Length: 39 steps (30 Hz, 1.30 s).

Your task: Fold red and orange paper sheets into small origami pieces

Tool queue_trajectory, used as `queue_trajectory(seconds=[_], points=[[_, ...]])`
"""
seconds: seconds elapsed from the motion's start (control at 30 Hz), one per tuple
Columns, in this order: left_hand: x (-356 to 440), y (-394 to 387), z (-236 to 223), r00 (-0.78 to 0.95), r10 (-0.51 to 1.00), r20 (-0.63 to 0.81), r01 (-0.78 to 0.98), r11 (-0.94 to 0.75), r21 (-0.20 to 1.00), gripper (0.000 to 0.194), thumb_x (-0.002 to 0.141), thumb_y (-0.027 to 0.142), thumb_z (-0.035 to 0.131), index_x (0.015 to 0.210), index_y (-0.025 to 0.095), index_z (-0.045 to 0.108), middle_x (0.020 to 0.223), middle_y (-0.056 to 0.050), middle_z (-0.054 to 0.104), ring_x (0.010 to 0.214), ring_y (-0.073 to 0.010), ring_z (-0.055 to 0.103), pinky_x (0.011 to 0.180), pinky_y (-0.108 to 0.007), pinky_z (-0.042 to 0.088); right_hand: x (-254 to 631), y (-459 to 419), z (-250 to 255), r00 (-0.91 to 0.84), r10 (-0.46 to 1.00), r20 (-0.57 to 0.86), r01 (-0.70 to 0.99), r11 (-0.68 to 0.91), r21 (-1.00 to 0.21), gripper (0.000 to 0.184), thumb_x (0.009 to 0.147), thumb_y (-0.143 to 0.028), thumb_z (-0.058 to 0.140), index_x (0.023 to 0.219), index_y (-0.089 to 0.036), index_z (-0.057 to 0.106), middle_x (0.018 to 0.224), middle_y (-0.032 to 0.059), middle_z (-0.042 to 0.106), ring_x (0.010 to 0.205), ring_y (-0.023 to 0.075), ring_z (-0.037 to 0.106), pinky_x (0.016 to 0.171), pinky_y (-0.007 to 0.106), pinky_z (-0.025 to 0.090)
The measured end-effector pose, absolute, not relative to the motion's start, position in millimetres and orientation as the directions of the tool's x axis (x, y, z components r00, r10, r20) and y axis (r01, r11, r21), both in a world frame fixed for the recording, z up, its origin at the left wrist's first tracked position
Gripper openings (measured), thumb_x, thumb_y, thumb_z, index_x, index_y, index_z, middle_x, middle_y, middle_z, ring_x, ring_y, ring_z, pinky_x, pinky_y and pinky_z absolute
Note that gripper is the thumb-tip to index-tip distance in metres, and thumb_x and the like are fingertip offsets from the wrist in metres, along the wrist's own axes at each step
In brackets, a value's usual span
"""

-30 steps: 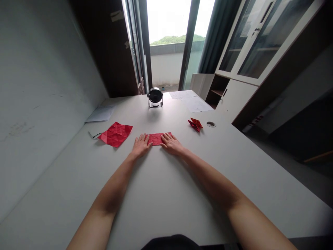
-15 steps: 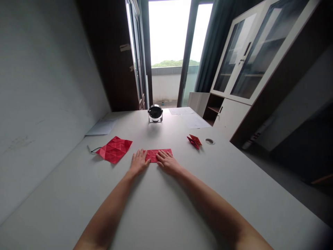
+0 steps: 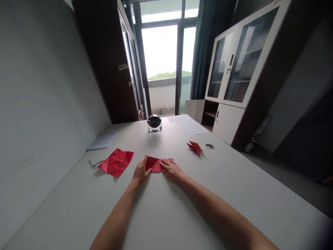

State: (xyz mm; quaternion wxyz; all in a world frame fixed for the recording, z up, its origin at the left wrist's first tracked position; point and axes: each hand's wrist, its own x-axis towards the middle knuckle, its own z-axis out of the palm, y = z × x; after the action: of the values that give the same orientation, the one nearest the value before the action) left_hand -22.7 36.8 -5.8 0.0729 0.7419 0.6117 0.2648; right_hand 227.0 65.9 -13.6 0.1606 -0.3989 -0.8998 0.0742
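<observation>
A folded strip of red paper (image 3: 156, 166) lies on the white table between my hands, creased across its surface. Its left end is lifted off the table, and my left hand (image 3: 141, 171) grips that end, thumb at the near edge and fingers behind. My right hand (image 3: 172, 170) lies flat with fingers stretched over the strip's right part, pressing it down. To the left rests a larger creased sheet of red paper (image 3: 117, 162), spread out, with a dark cord and small tag at its left corner.
A round black device on a metal stand (image 3: 154, 123) stands at the back. Folded red envelopes (image 3: 194, 147) lie to the right, beside a cable hole (image 3: 209, 146). White papers (image 3: 195, 127) lie at the back right, and another stack (image 3: 102, 140) is by the left wall.
My left hand has raised the left end of the red strip, which was flat before. My right hand stays on the strip's right part. The head view has tilted upward.
</observation>
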Motion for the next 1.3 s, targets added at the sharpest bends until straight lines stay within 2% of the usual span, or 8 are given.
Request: queue_trajectory(seconds=[0.17, 0.27, 0.33, 0.53, 0.8, 0.97, 1.13, 1.3], points=[[-16, 34, -3, 0.218, 0.912, 0.347, 0.777, -0.378, 0.504, 0.059, 0.093, 0.029, 0.054, 0.15, 0.032, 0.041, 0.119, -0.004, 0.071, 0.107, -0.0229, 0.068, 0.096, -0.04, 0.052, 235, 72, -18, -0.621, 0.738, 0.266, 0.672, 0.675, -0.305, 0.048, 0.103, -0.036, 0.036, 0.147, -0.024, 0.048, 0.154, 0.0098, 0.043, 0.146, 0.0245, 0.035, 0.119, 0.046, 0.028], [-14, 33, -1, 0.317, 0.885, 0.341, 0.744, -0.455, 0.489, 0.031, 0.097, 0.034, 0.051, 0.121, 0.03, 0.07, 0.113, -0.004, 0.074, 0.107, -0.0228, 0.067, 0.097, -0.038, 0.052, 237, 77, -23, -0.611, 0.746, 0.264, 0.674, 0.666, -0.321, 0.046, 0.101, -0.031, 0.039, 0.145, -0.021, 0.05, 0.153, 0.0108, 0.045, 0.145, 0.0232, 0.037, 0.118, 0.044, 0.03], [-13, 34, -2, 0.364, 0.872, 0.326, 0.743, -0.483, 0.463, 0.027, 0.096, 0.033, 0.052, 0.11, 0.029, 0.075, 0.119, -0.005, 0.072, 0.113, -0.0227, 0.065, 0.104, -0.038, 0.049, 238, 81, -26, -0.596, 0.766, 0.241, 0.701, 0.643, -0.309, 0.046, 0.101, -0.031, 0.04, 0.145, -0.02, 0.05, 0.154, 0.0109, 0.044, 0.145, 0.0235, 0.036, 0.118, 0.044, 0.028], [-7, 37, -12, 0.449, 0.887, 0.106, 0.83, -0.458, 0.318, 0.052, 0.097, 0.039, 0.049, 0.148, 0.029, 0.047, 0.156, -0.005, 0.043, 0.147, -0.0261, 0.034, 0.121, -0.051, 0.024, 246, 85, -21, -0.387, 0.898, 0.21, 0.872, 0.43, -0.233, 0.05, 0.102, -0.034, 0.035, 0.147, -0.014, 0.047, 0.157, 0.0159, 0.038, 0.148, 0.0273, 0.028, 0.121, 0.048, 0.016], [-2, 32, -14, 0.574, 0.819, -0.022, 0.799, -0.554, 0.234, 0.065, 0.1, 0.054, 0.035, 0.159, 0.029, 0.021, 0.165, -0.005, 0.019, 0.154, -0.0231, 0.014, 0.124, -0.05, 0.007, 240, 77, -14, -0.584, 0.789, 0.192, 0.759, 0.614, -0.216, 0.047, 0.104, -0.037, 0.033, 0.147, -0.027, 0.047, 0.155, 0.009, 0.043, 0.146, 0.0257, 0.031, 0.12, 0.051, 0.013], [-2, 30, -18, 0.554, 0.832, -0.001, 0.81, -0.539, 0.231, 0.064, 0.101, 0.056, 0.033, 0.158, 0.03, 0.023, 0.166, -0.006, 0.018, 0.154, -0.0237, 0.013, 0.123, -0.05, 0.009, 248, 86, -19, -0.434, 0.894, 0.113, 0.866, 0.449, -0.222, 0.053, 0.103, -0.043, 0.032, 0.15, -0.02, 0.042, 0.16, 0.015, 0.031, 0.149, 0.0295, 0.024, 0.117, 0.053, 0.016], [-1, 28, -22, 0.503, 0.861, 0.073, 0.821, -0.502, 0.272, 0.056, 0.1, 0.052, 0.04, 0.153, 0.034, 0.037, 0.164, -0.006, 0.025, 0.152, -0.0261, 0.021, 0.122, -0.051, 0.016, 246, 86, -22, -0.543, 0.828, 0.138, 0.802, 0.56, -0.208, 0.05, 0.103, -0.047, 0.033, 0.15, -0.031, 0.043, 0.161, 0.0084, 0.033, 0.148, 0.0294, 0.026, 0.118, 0.054, 0.012], [-7, 29, -19, 0.419, 0.901, 0.118, 0.848, -0.434, 0.306, 0.049, 0.098, 0.046, 0.049, 0.145, 0.035, 0.05, 0.159, -0.005, 0.037, 0.148, -0.0287, 0.029, 0.12, -0.055, 0.021, 259, 94, -25, -0.271, 0.941, 0.201, 0.906, 0.32, -0.278, 0.047, 0.101, -0.039, 0.04, 0.143, -0.023, 0.052, 0.153, 0.0139, 0.043, 0.142, 0.0309, 0.035, 0.115, 0.051, 0.02]])
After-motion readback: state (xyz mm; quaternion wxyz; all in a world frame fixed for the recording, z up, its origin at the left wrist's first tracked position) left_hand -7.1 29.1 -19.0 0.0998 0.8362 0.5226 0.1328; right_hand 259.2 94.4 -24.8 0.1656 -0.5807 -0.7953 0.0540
